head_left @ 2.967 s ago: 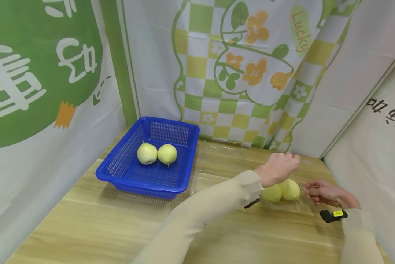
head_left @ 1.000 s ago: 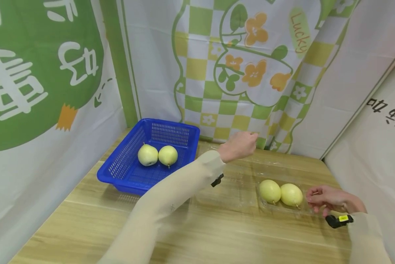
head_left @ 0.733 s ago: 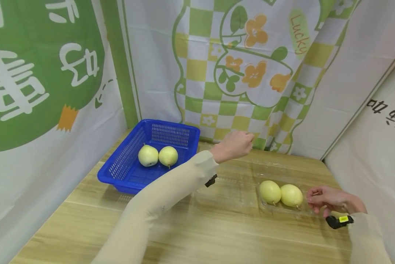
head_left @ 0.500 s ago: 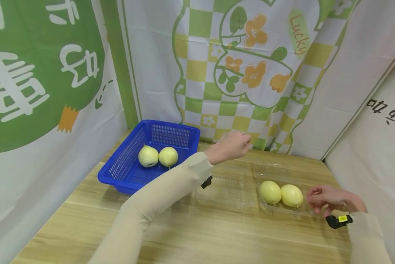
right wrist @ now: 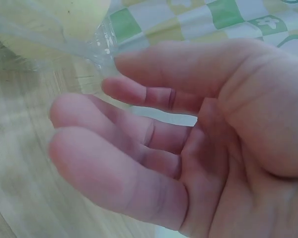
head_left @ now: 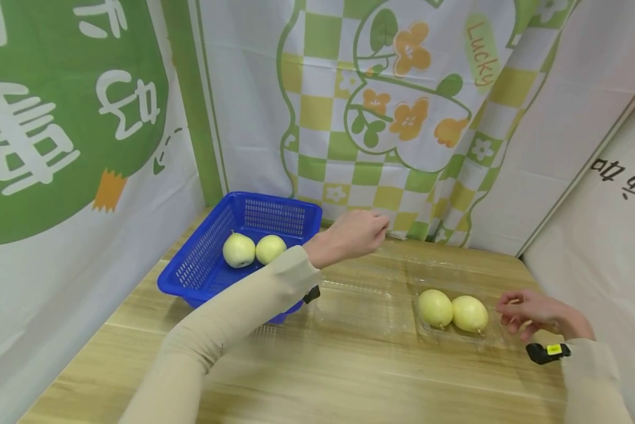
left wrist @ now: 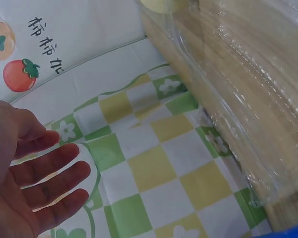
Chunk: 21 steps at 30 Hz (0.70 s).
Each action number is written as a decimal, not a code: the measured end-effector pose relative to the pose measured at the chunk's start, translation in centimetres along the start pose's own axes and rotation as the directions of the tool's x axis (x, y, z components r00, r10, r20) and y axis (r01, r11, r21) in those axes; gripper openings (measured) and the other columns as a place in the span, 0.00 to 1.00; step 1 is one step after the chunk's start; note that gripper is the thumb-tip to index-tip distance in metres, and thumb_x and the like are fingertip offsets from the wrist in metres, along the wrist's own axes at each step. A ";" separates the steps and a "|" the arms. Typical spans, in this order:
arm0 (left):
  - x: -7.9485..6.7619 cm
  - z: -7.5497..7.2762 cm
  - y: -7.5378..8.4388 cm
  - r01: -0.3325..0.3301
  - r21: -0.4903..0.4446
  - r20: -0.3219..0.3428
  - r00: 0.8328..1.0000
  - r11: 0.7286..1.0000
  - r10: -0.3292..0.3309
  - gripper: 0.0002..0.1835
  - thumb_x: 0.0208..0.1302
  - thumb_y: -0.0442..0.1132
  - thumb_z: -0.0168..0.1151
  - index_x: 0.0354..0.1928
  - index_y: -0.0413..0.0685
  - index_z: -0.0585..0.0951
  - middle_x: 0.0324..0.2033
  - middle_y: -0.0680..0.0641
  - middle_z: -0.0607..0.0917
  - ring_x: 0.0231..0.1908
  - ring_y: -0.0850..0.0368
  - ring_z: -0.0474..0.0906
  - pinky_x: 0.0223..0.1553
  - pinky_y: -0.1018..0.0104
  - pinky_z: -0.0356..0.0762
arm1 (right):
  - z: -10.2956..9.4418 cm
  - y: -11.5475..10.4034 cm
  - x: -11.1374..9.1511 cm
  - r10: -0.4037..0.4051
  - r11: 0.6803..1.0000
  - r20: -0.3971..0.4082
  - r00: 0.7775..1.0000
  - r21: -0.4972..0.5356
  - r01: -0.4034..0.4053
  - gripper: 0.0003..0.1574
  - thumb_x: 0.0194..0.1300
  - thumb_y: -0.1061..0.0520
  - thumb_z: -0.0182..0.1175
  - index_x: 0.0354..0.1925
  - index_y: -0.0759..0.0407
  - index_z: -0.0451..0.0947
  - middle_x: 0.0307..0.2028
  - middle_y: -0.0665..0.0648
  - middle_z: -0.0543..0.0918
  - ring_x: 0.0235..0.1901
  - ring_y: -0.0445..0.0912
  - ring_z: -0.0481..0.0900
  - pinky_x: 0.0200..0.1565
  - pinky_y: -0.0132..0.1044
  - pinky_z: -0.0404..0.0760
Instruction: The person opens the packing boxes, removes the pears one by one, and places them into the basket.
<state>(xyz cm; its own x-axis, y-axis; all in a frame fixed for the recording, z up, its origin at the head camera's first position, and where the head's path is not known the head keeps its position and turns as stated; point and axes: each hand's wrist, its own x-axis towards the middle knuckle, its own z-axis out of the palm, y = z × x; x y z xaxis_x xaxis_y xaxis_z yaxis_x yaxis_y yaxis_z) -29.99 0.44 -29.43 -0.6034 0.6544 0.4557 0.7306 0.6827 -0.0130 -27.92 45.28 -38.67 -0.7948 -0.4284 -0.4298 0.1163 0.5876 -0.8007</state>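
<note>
My left hand (head_left: 356, 234) hovers near the back of the table, between basket and container. In the left wrist view its fingers are loosely bent and hold nothing. Two pale yellow-green pears, one on the left (head_left: 436, 308) and one on the right (head_left: 470, 314), lie side by side in the right part of a clear plastic container (head_left: 357, 303) that stands unfolded. Beside the right pear is my right hand (head_left: 535, 312), fingers loosely curled around nothing, tips close to the container's edge. Two more pears (head_left: 238, 250) sit in the blue basket (head_left: 195, 265), one partly behind my left forearm.
The wooden table (head_left: 349, 377) ends against a checked curtain (head_left: 344, 135) at the back. Printed white cloth walls enclose it left and right. My left sleeve (head_left: 232, 312) crosses in front of the basket.
My left hand has moved left from above the container's pears towards the basket, uncovering them. My right hand has drawn back slightly to the right. The pears in the basket have stayed put.
</note>
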 end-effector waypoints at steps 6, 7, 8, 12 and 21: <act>-1.4 -0.8 -0.8 0.017 0.051 -0.031 0.999 0.999 -0.015 0.09 0.65 0.38 0.45 0.30 0.53 0.74 0.21 0.57 0.72 0.19 0.65 0.65 0.17 0.73 0.64 | 0.2 -0.7 0.0 -0.004 1.000 -0.065 0.998 -0.028 0.002 0.23 0.70 0.52 0.48 0.50 0.73 0.62 0.34 0.63 0.78 0.27 0.48 0.80 0.25 0.43 0.82; -1.6 -1.0 -0.8 0.019 0.055 -0.038 0.999 0.998 -0.017 0.09 0.66 0.39 0.44 0.30 0.53 0.75 0.21 0.57 0.72 0.19 0.64 0.65 0.17 0.73 0.65 | 0.1 -0.8 0.0 -0.015 0.999 -0.087 0.996 -0.039 0.012 0.22 0.71 0.52 0.47 0.49 0.72 0.63 0.35 0.63 0.78 0.27 0.49 0.80 0.26 0.45 0.83; -1.8 -1.2 -0.9 0.022 0.053 -0.041 0.999 0.998 -0.020 0.09 0.66 0.39 0.44 0.31 0.53 0.75 0.22 0.57 0.73 0.19 0.64 0.66 0.17 0.73 0.65 | 0.1 -1.0 0.0 -0.029 0.998 -0.115 0.993 -0.053 0.023 0.22 0.71 0.51 0.47 0.49 0.71 0.64 0.35 0.64 0.78 0.27 0.51 0.81 0.27 0.46 0.83; -2.7 -2.2 -1.2 0.018 0.029 -0.042 0.999 0.999 -0.016 0.10 0.67 0.39 0.43 0.33 0.53 0.76 0.23 0.57 0.74 0.19 0.65 0.66 0.19 0.74 0.65 | 0.1 -1.8 0.2 -0.087 0.992 -0.233 0.968 -0.105 0.064 0.22 0.71 0.49 0.47 0.47 0.69 0.66 0.35 0.64 0.78 0.29 0.53 0.81 0.31 0.48 0.83; -4.2 -4.2 -2.2 0.029 -0.010 -0.064 0.998 1.000 -0.030 0.09 0.66 0.39 0.45 0.32 0.54 0.76 0.24 0.59 0.74 0.21 0.65 0.67 0.21 0.72 0.67 | 0.4 -4.2 0.3 -0.126 0.978 -0.274 0.953 -0.198 0.073 0.25 0.71 0.48 0.46 0.49 0.71 0.66 0.35 0.62 0.78 0.31 0.53 0.81 0.32 0.45 0.83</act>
<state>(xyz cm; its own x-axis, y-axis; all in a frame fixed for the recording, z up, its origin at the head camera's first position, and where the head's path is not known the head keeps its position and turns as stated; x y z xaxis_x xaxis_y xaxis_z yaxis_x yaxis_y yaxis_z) -27.67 -5.17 -27.58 -0.6031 0.6119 0.5117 0.7161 0.6980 0.0092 -28.40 42.43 -35.61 -0.9358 -0.2943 -0.1939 -0.0619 0.6790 -0.7315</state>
